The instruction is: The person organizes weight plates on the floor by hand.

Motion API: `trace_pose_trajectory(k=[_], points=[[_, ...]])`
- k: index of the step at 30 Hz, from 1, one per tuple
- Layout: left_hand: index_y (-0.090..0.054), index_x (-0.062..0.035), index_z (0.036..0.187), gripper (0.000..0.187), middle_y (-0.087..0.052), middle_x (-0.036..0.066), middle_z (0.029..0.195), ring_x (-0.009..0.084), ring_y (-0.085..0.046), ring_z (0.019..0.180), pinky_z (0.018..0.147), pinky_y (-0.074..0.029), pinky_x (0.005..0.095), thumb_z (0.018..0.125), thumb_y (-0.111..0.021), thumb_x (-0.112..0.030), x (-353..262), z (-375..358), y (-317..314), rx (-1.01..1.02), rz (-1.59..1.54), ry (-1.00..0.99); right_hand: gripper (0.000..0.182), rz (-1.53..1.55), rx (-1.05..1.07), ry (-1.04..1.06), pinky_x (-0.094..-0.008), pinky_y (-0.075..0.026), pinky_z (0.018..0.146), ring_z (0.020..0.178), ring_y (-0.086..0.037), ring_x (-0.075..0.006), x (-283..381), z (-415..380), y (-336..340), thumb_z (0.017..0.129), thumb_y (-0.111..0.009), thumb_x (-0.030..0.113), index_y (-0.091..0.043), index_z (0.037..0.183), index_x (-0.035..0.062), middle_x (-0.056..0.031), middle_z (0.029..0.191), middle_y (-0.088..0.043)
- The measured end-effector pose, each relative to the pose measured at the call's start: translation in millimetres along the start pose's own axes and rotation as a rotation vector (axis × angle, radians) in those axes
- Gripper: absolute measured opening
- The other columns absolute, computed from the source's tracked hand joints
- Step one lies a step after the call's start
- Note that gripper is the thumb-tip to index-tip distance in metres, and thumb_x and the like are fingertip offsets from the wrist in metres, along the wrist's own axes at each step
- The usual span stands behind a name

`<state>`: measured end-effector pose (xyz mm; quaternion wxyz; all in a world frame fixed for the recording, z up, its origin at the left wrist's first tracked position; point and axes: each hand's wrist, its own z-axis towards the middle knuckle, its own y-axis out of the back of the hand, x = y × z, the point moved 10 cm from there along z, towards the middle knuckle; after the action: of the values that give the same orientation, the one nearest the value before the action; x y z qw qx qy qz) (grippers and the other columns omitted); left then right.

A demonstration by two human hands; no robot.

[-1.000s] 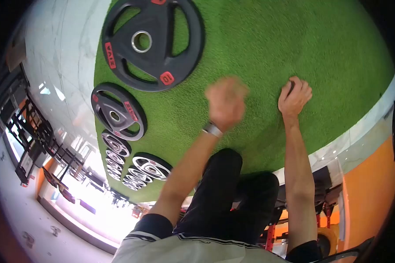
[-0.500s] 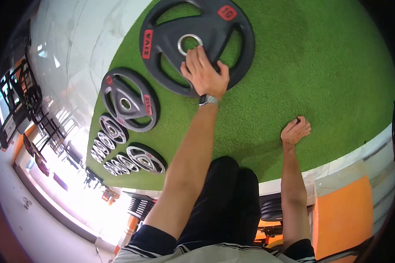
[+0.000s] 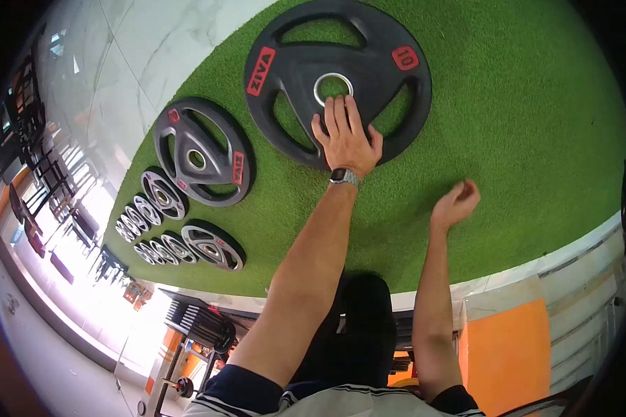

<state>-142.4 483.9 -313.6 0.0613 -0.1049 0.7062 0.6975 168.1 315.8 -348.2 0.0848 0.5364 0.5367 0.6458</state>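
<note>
The large black weight plate (image 3: 337, 76) lay flat on the green turf (image 3: 522, 104), near the turf's far edge beside the white tiled floor (image 3: 139, 55). The left hand (image 3: 346, 139) rested palm down on it, fingers (image 3: 341, 111) straight and together, reaching to the steel centre ring. The right hand (image 3: 454, 203) was loosely curled on the bare turf, near the plate but apart from it, holding nothing visible. A medium plate (image 3: 203, 151) and a row of small plates (image 3: 160, 215) lay along the turf's left edge.
</note>
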Motion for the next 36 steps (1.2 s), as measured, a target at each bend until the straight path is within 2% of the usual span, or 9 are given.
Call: trace_pose_trajectory(k=[2, 4, 8, 13, 21, 24, 29, 31, 36], points=[[-0.045, 0.0034, 0.145, 0.078, -0.05, 0.021, 0.144, 0.0371, -0.039, 0.142, 0.114, -0.023, 0.0629, 0.077, -0.065, -0.027, -0.4, -3.0, -0.7, 0.013, 0.018, -0.011, 0.032, 0.073, 0.126, 0.1, -0.0395, -0.046, 0.103, 0.121, -0.055, -0.0232, 76.1, 20.7, -36.3, 0.102, -0.061, 0.018, -0.057, 0.129, 0.0007, -0.0132, 0.126, -0.058], [-0.044, 0.0045, 0.146, 0.079, -0.048, 0.022, 0.146, 0.0384, -0.037, 0.143, 0.114, -0.022, 0.0642, 0.076, -0.064, -0.026, -0.5, -1.7, -2.5, 0.024, 0.008, -0.019, 0.04, 0.203, 0.223, 0.209, -0.0436, -0.044, 0.104, 0.121, -0.054, -0.029, 146.9, 36.0, -77.5, 0.1, -0.065, 0.02, -0.053, 0.132, -0.0014, -0.0176, 0.128, -0.055], [-0.041, 0.0053, 0.148, 0.081, -0.047, 0.023, 0.149, 0.0392, -0.036, 0.145, 0.116, -0.02, 0.0647, 0.075, -0.062, -0.022, 0.8, -2.0, -4.6, 0.076, -0.017, -0.001, 0.054, 0.057, 0.26, 0.534, -0.0506, -0.041, 0.102, 0.115, -0.052, -0.0395, 236.9, 26.2, -134.5, 0.09, -0.071, 0.024, -0.051, 0.133, -0.0022, -0.0223, 0.123, -0.052], [-0.04, 0.0057, 0.148, 0.08, -0.046, 0.024, 0.15, 0.0393, -0.037, 0.145, 0.117, -0.018, 0.0642, 0.075, -0.058, -0.021, 3.1, -8.2, -7.6, 0.099, -0.017, 0.003, 0.058, 0.044, 0.187, 0.57, -0.0534, -0.04, 0.101, 0.115, -0.05, -0.0436, 236.2, 21.2, -137.6, 0.086, -0.071, 0.025, -0.05, 0.132, -0.0025, -0.0239, 0.123, -0.051], [-0.047, 0.0039, 0.145, 0.074, -0.048, 0.021, 0.151, 0.0367, -0.037, 0.146, 0.118, -0.019, 0.0618, 0.079, -0.061, -0.027, 3.3, -3.5, -5.6, 0.108, -0.039, 0.022, 0.058, 0.132, 0.199, 0.556, -0.0534, -0.041, 0.1, 0.112, -0.051, -0.0434, 229.1, 25.2, -136.4, 0.074, -0.051, 0.006, -0.05, 0.132, -0.0044, -0.0238, 0.12, -0.051], [-0.05, 0.0009, 0.142, 0.07, -0.047, 0.021, 0.15, 0.0385, -0.039, 0.143, 0.116, -0.022, 0.0598, 0.079, -0.067, -0.024, 11.4, 3.5, 9.3, 0.144, -0.303, 0.066, 0.059, 0.114, 0.218, 0.54, -0.0534, -0.042, 0.101, 0.112, -0.05, -0.0434, 231.3, 24.5, -139.5, 0.073, -0.054, 0.006, -0.05, 0.132, -0.0037, -0.0236, 0.12, -0.05], [-0.055, -0.0053, 0.136, 0.065, -0.051, 0.021, 0.139, 0.0409, -0.044, 0.133, 0.111, -0.028, 0.0571, 0.077, -0.077, -0.019, 73.4, 99.7, 73.1, -0.172, -0.255, 0.071, 0.059, 0.06, 0.21, 0.536, -0.0487, -0.043, 0.1, 0.112, -0.052, -0.0402, 228.1, 23.5, -140.5, 0.074, -0.062, 0.003, -0.049, 0.131, -0.0038, -0.022, 0.121, -0.049], [-0.057, -0.0074, 0.135, 0.067, -0.053, 0.022, 0.135, 0.0421, -0.046, 0.129, 0.109, -0.03, 0.0577, 0.076, -0.081, -0.026, 88.2, 149.3, 85.5, -0.271, -0.168, 0.056, 0.059, 0.04, 0.211, 0.517, -0.049, -0.044, 0.1, 0.113, -0.052, -0.0399, 227.3, 24.2, -140.4, 0.074, -0.064, 0.002, -0.049, 0.131, -0.0034, -0.0217, 0.121, -0.05], [-0.059, -0.0087, 0.136, 0.07, -0.055, 0.017, 0.131, 0.0379, -0.051, 0.123, 0.097, -0.044, 0.055, 0.077, -0.085, -0.035, 95.1, 212.1, 33.6, 0.156, 0.004, 0.015, 0.06, 0.009, 0.188, 0.508, -0.0527, -0.043, 0.1, 0.113, -0.051, -0.0424, 228.8, 23.8, -141.6, 0.074, -0.064, 0.004, -0.049, 0.131, -0.0013, -0.022, 0.12, -0.051]])
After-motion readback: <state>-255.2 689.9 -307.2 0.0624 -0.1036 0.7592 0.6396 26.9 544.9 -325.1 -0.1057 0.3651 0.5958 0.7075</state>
